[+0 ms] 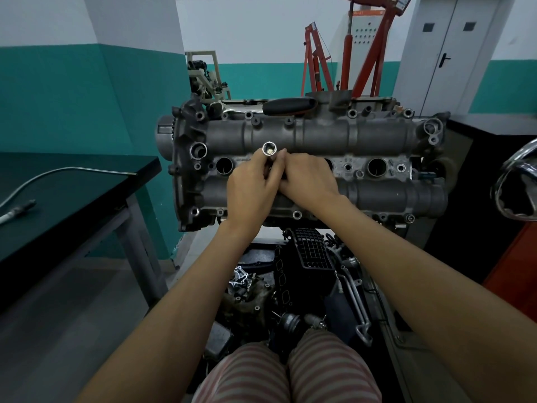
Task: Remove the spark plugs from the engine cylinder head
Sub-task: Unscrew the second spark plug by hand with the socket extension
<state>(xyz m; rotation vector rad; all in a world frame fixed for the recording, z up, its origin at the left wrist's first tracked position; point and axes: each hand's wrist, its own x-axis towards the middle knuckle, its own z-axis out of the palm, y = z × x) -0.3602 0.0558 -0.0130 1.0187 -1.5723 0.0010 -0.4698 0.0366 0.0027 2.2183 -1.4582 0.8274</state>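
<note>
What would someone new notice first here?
Dead centre, the left hand and right hand meet over the grey cast-metal engine cylinder head, fingers gripping a shiny steel tubular socket. Behind stands a red steel engine hoist.

Both bare forearms are extended forward. The left hand (250, 193) is curled around an upright silver tubular metal socket (270, 154); the right hand (308, 181) is pressed against it, fingers touching.

two hands (251, 190) (309, 181), one socket (269, 148), one cylinder head (377, 135), three open plug wells (224, 165).
</note>
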